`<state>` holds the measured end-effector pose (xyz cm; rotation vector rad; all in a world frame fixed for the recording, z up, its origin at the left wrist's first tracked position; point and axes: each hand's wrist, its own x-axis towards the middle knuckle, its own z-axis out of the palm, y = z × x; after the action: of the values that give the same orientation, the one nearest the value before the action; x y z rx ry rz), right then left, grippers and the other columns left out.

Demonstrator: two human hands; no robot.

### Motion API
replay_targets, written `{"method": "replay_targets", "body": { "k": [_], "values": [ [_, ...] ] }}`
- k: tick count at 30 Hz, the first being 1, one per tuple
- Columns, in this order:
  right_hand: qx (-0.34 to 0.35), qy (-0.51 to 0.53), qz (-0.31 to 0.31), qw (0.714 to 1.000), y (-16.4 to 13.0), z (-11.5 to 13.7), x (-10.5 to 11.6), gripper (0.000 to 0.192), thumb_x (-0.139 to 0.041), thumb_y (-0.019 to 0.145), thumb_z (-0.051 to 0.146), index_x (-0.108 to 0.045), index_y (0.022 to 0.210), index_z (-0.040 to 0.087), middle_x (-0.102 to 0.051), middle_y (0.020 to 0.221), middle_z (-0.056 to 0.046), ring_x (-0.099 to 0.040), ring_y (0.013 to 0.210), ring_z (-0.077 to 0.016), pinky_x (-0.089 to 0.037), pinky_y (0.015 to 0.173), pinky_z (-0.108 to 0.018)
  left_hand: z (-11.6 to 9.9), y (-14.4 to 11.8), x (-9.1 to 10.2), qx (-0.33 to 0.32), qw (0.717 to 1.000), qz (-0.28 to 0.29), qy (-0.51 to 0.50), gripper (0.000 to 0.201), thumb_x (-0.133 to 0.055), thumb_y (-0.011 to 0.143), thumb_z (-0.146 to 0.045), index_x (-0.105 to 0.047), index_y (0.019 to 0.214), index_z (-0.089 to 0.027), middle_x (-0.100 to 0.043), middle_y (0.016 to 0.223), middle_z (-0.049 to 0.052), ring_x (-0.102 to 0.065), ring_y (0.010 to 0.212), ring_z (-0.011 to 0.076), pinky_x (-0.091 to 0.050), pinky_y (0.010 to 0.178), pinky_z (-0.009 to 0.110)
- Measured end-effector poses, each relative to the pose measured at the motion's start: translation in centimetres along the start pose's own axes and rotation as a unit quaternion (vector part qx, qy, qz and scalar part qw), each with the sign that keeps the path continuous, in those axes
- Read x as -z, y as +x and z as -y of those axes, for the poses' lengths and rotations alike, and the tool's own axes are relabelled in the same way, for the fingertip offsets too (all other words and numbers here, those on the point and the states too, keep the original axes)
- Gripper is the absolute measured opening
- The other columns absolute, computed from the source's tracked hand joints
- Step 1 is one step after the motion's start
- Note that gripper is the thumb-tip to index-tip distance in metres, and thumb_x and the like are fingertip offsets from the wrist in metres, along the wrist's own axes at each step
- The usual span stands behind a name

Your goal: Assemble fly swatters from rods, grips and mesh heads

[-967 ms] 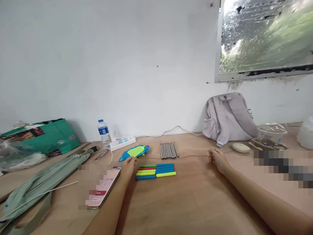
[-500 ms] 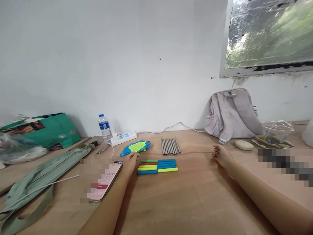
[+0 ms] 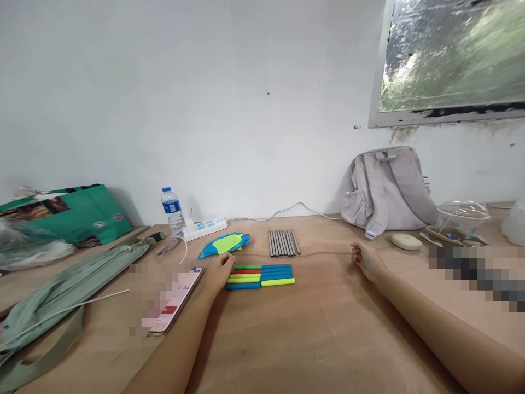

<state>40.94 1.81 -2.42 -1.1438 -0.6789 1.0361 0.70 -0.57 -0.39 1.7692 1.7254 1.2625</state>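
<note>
1. Head view: the left hand (image 3: 219, 271) lies on the wooden table (image 3: 311, 339), its fingertips at the left ends of the coloured sleeves (image 3: 260, 275). Whether they touch or pinch one I cannot tell.
2. Those sleeves lie in tight rows near the middle of the table, towards its far edge, with the steel straws (image 3: 283, 242) just behind them.
3. The right hand (image 3: 365, 260) rests loosely curled and holds nothing, well to the right of both sets.
4. By their look the sleeves are soft, light and grippy; a pinch at one end should lift one without disturbing its neighbours.
5. The straws look stiff, smooth and likely to roll, so a grip around the middle would suit them better.
6. A fish-shaped pouch (image 3: 223, 244) and a phone (image 3: 174, 300) lie beside the left hand.
</note>
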Motion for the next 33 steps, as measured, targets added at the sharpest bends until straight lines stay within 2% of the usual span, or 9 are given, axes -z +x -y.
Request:
{"method": "replay_targets", "body": {
  "k": [8, 12, 14, 16, 18, 20, 23, 27, 33],
  "values": [
    [0.067, -0.099, 0.036, 0.992, -0.9, -0.3, -0.3, 0.014, -0.052, 0.062, 0.026, -0.040, 0.061, 0.020, -0.037, 0.046, 0.008, -0.035, 0.038, -0.0072, -0.026, 0.039, -0.021, -0.9, -0.3, 0.4, -0.020, 0.999, 0.010, 0.025, 0.021, -0.040, 0.071, -0.032, -0.050, 0.058, -0.018, -0.047, 0.049, -0.004, -0.046, 0.051, 0.0131, -0.033, 0.049, 0.023],
    [0.131, -0.172, 0.056, 0.975, -1.7, -0.5, -1.1, 0.010, -0.055, 0.061, 0.022, -0.047, 0.066, 0.019, -0.043, 0.053, 0.006, -0.039, 0.044, -0.0087, -0.028, 0.044, -0.022, -2.2, -0.9, 0.1, -0.097, 0.992, 0.004, 0.086, 0.021, -0.039, 0.074, -0.030, -0.050, 0.062, -0.018, -0.052, 0.060, -0.001, -0.049, 0.061, 0.0147, -0.036, 0.056, 0.025],
    [0.212, -0.263, 0.095, 0.937, -2.2, -0.8, -1.8, 0.014, -0.053, 0.061, 0.018, -0.050, 0.075, 0.019, -0.047, 0.061, 0.005, -0.042, 0.051, -0.0100, -0.032, 0.049, -0.023, -3.2, -1.5, -0.5, -0.163, 0.979, 0.006, 0.121, 0.019, -0.039, 0.076, -0.028, -0.053, 0.068, -0.018, -0.055, 0.067, 0.001, -0.050, 0.067, 0.0160, -0.038, 0.061, 0.027],
    [0.306, -0.377, 0.154, 0.860, -2.8, -1.3, -2.9, 0.022, -0.048, 0.065, 0.015, -0.052, 0.086, 0.020, -0.051, 0.072, 0.001, -0.047, 0.061, -0.0121, -0.036, 0.058, -0.024, -4.4, -2.4, -1.3, -0.228, 0.961, 0.019, 0.153, 0.017, -0.040, 0.076, -0.024, -0.055, 0.073, -0.018, -0.057, 0.074, 0.003, -0.050, 0.073, 0.0174, -0.039, 0.067, 0.030],
    [0.367, -0.462, 0.203, 0.782, -3.4, -1.8, -4.4, 0.027, -0.043, 0.068, 0.012, -0.052, 0.093, 0.020, -0.054, 0.084, -0.002, -0.050, 0.074, -0.0142, -0.037, 0.069, -0.026, -5.6, -3.4, -2.4, -0.288, 0.939, 0.044, 0.184, 0.014, -0.043, 0.075, -0.021, -0.056, 0.074, -0.018, -0.058, 0.078, 0.004, -0.050, 0.079, 0.0185, -0.038, 0.072, 0.031],
    [0.387, -0.522, 0.222, 0.727, -3.9, -2.3, -6.1, 0.031, -0.041, 0.071, 0.011, -0.051, 0.099, 0.020, -0.054, 0.093, -0.005, -0.050, 0.085, -0.0160, -0.035, 0.076, -0.027, -6.6, -4.4, -3.4, -0.339, 0.914, 0.074, 0.209, 0.012, -0.045, 0.075, -0.020, -0.056, 0.077, -0.019, -0.057, 0.082, 0.004, -0.049, 0.083, 0.0186, -0.037, 0.074, 0.031],
    [0.372, -0.600, 0.210, 0.677, -4.2, -2.8, -8.6, 0.032, -0.040, 0.076, 0.014, -0.049, 0.106, 0.019, -0.053, 0.095, -0.006, -0.050, 0.087, -0.0172, -0.033, 0.076, -0.027, -7.2, -5.4, -4.3, -0.389, 0.877, 0.109, 0.259, 0.011, -0.044, 0.076, -0.019, -0.055, 0.079, -0.019, -0.056, 0.081, 0.004, -0.048, 0.081, 0.0183, -0.036, 0.073, 0.031],
    [0.357, -0.627, 0.199, 0.663, -4.0, -3.0, -10.4, 0.023, -0.041, 0.079, 0.020, -0.053, 0.098, 0.019, -0.053, 0.092, -0.007, -0.050, 0.084, -0.0178, -0.032, 0.073, -0.026, -7.1, -5.7, -4.5, -0.409, 0.847, 0.133, 0.313, 0.009, -0.045, 0.074, -0.018, -0.053, 0.078, -0.019, -0.054, 0.080, 0.004, -0.047, 0.078, 0.0185, -0.035, 0.069, 0.031],
    [0.320, -0.625, 0.169, 0.692, -3.3, -2.9, -9.4, 0.013, -0.043, 0.078, 0.025, -0.053, 0.082, 0.017, -0.057, 0.084, -0.008, -0.052, 0.081, -0.0196, -0.031, 0.069, -0.028, -6.8, -5.4, -4.3, -0.394, 0.860, 0.146, 0.290, 0.009, -0.046, 0.073, -0.018, -0.053, 0.079, -0.019, -0.055, 0.080, 0.003, -0.047, 0.078, 0.0176, -0.035, 0.069, 0.030]
  ]
}}
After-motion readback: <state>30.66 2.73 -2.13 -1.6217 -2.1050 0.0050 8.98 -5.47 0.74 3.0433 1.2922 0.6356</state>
